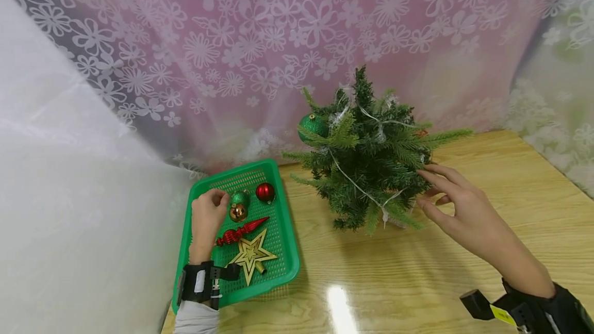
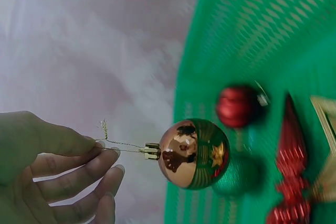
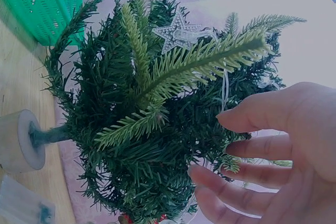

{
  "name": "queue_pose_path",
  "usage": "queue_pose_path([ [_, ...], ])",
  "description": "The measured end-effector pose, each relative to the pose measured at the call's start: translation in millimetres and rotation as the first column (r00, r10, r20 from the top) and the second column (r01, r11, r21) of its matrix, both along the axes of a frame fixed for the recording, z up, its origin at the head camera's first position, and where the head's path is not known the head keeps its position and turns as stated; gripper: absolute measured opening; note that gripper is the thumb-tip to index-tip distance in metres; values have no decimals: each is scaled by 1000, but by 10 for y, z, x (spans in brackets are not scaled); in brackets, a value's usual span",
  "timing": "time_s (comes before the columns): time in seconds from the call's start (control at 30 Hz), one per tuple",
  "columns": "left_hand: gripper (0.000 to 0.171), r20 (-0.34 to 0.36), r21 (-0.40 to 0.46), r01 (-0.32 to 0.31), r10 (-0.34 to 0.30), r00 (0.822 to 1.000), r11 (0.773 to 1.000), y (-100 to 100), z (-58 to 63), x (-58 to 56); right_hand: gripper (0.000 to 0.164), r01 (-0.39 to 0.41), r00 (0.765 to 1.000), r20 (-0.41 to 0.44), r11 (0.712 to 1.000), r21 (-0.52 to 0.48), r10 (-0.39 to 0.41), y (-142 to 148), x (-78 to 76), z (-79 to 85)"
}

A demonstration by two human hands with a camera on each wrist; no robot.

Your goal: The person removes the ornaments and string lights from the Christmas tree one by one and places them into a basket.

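Between thumb and forefinger, my left hand (image 1: 208,218) pinches the thin gold string (image 2: 125,147) of a shiny copper-coloured Christmas bauble (image 2: 191,153). The bauble hangs from it above the green basket (image 1: 290,236). My right hand (image 1: 466,215), fingers loosely spread and holding nothing, is at the right side of a small artificial Christmas tree (image 1: 371,169); its fingertips are right at the branches. A glittery green bauble (image 1: 312,128) hangs on the tree's left. A string of lights with a clear star (image 3: 177,32) winds round the branches.
Inside the basket lie a green bauble (image 1: 240,197), a red bauble (image 1: 265,192), a red spindle-shaped ornament (image 1: 241,231) and a gold star topper (image 1: 251,253). The tree's pale round base (image 3: 26,140) stands on the wooden table (image 1: 394,282). A floral curtain (image 1: 278,55) hangs behind.
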State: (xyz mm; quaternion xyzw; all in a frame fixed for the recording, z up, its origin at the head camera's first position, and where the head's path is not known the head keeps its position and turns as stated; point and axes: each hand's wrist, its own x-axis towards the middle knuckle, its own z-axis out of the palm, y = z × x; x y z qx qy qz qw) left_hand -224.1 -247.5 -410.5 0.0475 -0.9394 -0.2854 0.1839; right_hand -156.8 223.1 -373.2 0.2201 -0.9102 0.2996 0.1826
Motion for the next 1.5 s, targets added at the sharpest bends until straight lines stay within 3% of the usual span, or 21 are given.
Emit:
queue_pose_path([
  [0.23, 16, 74, -28, -32, 34, 997, 999, -279, -135, 37, 56, 9, 1000, 19, 1000, -8, -9, -21, 8, 25],
  [0.47, 18, 204, -48, -48, 57, 977, 998, -390, -287, 55, 53, 21, 1000, -6, 999, -39, -21, -66, 48, 57],
  [0.6, 19, 236, -46, -36, 46, 971, 998, -399, -350, 23, 50, 30, 997, -61, 992, -120, -37, -119, 86, 105],
  [0.7, 19, 268, -53, -16, 30, 963, 998, -398, -376, 2, 47, 36, 985, -161, 981, -189, -67, -203, 121, 157],
  [0.77, 19, 288, -64, -12, 30, 957, 998, -397, -390, -3, 35, 29, 964, -253, 977, -213, -83, -319, 145, 177],
  [0.83, 20, 289, -83, -20, 43, 956, 996, -399, -405, -6, 24, -10, 924, -378, 980, -198, -67, -498, 153, 174],
  [0.97, 30, 291, -111, -26, 58, 955, 993, -380, -446, -15, 39, -89, 828, -558, 995, -35, 55, -906, 137, 147],
  [1.0, 32, 298, -106, -25, 56, 953, 994, -370, -459, -16, 31, -107, 810, -580, 994, 10, 93, -992, 121, 141],
  [1.03, 34, 302, -103, -23, 53, 952, 994, -360, -471, -16, 25, -115, 807, -577, 992, 56, 126, -1064, 106, 140],
  [1.1, 34, 314, -89, -18, 46, 948, 996, -339, -494, -14, 21, -117, 810, -560, 984, 134, 172, -1178, 54, 124],
  [1.2, 31, 304, -77, -17, 40, 952, 997, -319, -510, 6, 39, -128, 822, -520, 965, 230, 233, -1313, -38, 80],
  [1.3, 27, 279, -68, 1, 19, 960, 998, -319, -510, 19, 40, -126, 833, -482, 941, 315, 273, -1432, -118, 56],
  [1.4, 25, 259, -57, 11, 4, 966, 998, -317, -490, 15, 42, -92, 884, -388, 909, 406, 262, -1560, -175, 116],
  [1.5, 24, 260, -50, 13, 0, 966, 999, -311, -468, 8, 49, -48, 944, -255, 856, 514, 207, -1703, -251, 199],
])
